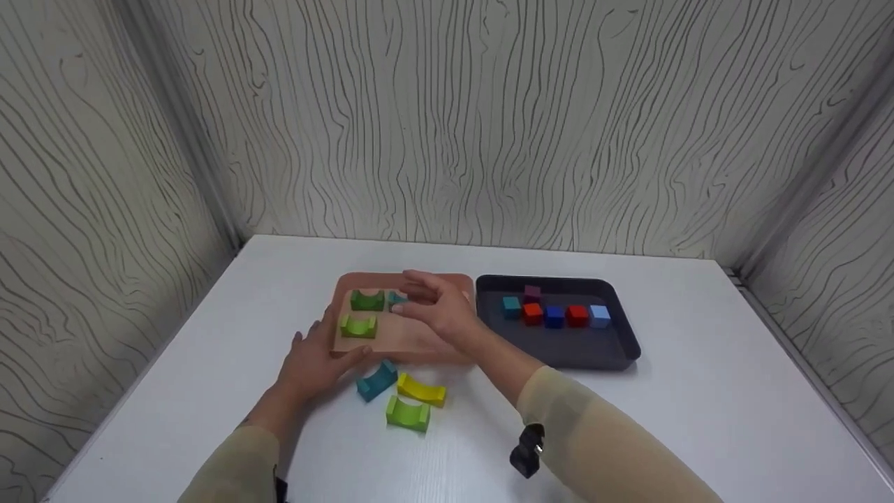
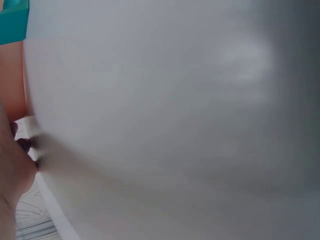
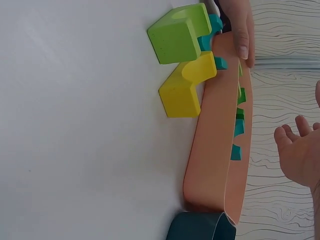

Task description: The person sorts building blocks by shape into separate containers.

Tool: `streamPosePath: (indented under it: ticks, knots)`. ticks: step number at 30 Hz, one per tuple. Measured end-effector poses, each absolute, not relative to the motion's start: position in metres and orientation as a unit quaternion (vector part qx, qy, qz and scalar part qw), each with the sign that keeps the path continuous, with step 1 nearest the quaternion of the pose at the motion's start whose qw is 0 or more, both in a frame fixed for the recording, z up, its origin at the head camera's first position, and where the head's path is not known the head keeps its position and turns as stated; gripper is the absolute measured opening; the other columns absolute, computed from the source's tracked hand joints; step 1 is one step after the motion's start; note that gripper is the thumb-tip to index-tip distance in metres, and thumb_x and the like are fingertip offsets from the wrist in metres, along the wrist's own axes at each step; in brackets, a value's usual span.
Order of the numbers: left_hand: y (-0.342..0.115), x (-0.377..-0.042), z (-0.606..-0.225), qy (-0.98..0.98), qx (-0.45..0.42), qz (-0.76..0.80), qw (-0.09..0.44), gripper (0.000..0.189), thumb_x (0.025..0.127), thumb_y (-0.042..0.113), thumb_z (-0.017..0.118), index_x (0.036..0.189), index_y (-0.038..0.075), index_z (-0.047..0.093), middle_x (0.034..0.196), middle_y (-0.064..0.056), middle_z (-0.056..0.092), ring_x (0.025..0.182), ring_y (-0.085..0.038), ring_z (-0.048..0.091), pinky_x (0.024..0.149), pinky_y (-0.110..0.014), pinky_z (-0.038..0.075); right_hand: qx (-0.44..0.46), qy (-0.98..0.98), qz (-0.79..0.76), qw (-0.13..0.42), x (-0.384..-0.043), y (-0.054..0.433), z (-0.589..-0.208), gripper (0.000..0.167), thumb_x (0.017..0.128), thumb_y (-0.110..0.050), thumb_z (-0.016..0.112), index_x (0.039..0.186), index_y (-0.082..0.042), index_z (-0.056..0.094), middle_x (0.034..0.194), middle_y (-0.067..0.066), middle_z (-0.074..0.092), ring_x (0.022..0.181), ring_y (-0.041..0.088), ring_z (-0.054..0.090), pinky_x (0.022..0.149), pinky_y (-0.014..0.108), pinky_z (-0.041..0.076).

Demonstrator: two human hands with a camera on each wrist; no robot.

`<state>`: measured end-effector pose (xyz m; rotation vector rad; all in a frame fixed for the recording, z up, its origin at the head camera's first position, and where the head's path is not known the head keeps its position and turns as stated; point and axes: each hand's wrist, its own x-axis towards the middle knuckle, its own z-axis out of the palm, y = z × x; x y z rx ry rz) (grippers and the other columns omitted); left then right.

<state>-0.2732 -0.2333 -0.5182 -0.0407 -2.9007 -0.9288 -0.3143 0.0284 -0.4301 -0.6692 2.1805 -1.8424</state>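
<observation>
My left hand (image 1: 307, 363) rests at the near left corner of a pink tray (image 1: 401, 281); its thumb lies by the near rim, and in the left wrist view fingertips (image 2: 25, 144) are down by the table. Over the tray's right half hovers my right hand (image 1: 443, 307), its fingers loosely extended and nothing visible in them. The tray holds a dark green notched block (image 1: 367, 302), a light green one (image 1: 359, 327) and a teal one (image 1: 395, 299), partly hidden by the right hand. In front lie teal (image 1: 378, 381), yellow (image 1: 422, 391) and light green (image 1: 408, 415) notched blocks.
A dark tray (image 1: 559, 353) stands right of the pink one, with several small cubes inside, among them a red cube (image 1: 533, 314) and a light blue cube (image 1: 599, 316). A wood-patterned wall (image 1: 447, 140) rises behind the white table (image 1: 698, 391).
</observation>
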Motion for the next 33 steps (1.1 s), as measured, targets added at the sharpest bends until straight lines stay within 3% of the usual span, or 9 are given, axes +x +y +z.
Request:
streamPosePath:
  ticks: [8, 14, 22, 33]
  knots:
    - [-0.232, -0.275, -0.519, -0.952, -0.006, -0.304, 0.031, 0.117, 0.090, 0.076, 0.067, 0.173, 0.021, 0.006, 0.172, -0.013, 0.031, 0.158, -0.044, 0.026, 0.125, -0.070, 0.000, -0.250, 0.712, -0.646, 0.114, -0.297, 0.050, -0.428, 0.061, 0.100, -0.011, 0.075, 0.157, -0.014, 0.052, 0.151, 0.010, 0.060, 0.143, 0.030, 0.053, 0.109, 0.038, 0.052]
    - [-0.232, -0.274, -0.518, -0.954, -0.004, -0.296, 0.035, 0.115, 0.092, 0.074, 0.065, 0.172, 0.014, 0.008, 0.172, -0.015, 0.031, 0.158, -0.044, 0.026, 0.126, -0.069, 0.003, -0.254, 0.701, -0.657, 0.114, -0.287, 0.063, -0.429, 0.060, 0.100, -0.013, 0.075, 0.156, -0.015, 0.053, 0.152, 0.010, 0.060, 0.144, 0.032, 0.052, 0.109, 0.039, 0.052]
    - [-0.229, -0.273, -0.515, -0.955, 0.001, -0.294, 0.040, 0.115, 0.091, 0.074, 0.066, 0.172, 0.015, 0.009, 0.170, -0.017, 0.035, 0.156, -0.045, 0.030, 0.125, -0.070, 0.005, -0.243, 0.701, -0.661, 0.116, -0.275, 0.077, -0.434, 0.066, 0.098, -0.018, 0.079, 0.158, -0.011, 0.050, 0.151, 0.011, 0.059, 0.142, 0.028, 0.055, 0.111, 0.035, 0.049]
    - [-0.230, -0.272, -0.514, -0.957, 0.001, -0.290, 0.032, 0.114, 0.093, 0.072, 0.065, 0.172, 0.012, 0.009, 0.172, -0.016, 0.031, 0.157, -0.046, 0.026, 0.126, -0.069, 0.005, -0.223, 0.715, -0.650, 0.125, -0.259, 0.094, -0.448, 0.062, 0.100, -0.015, 0.077, 0.156, -0.010, 0.053, 0.149, 0.011, 0.061, 0.140, 0.027, 0.057, 0.117, 0.036, 0.043]
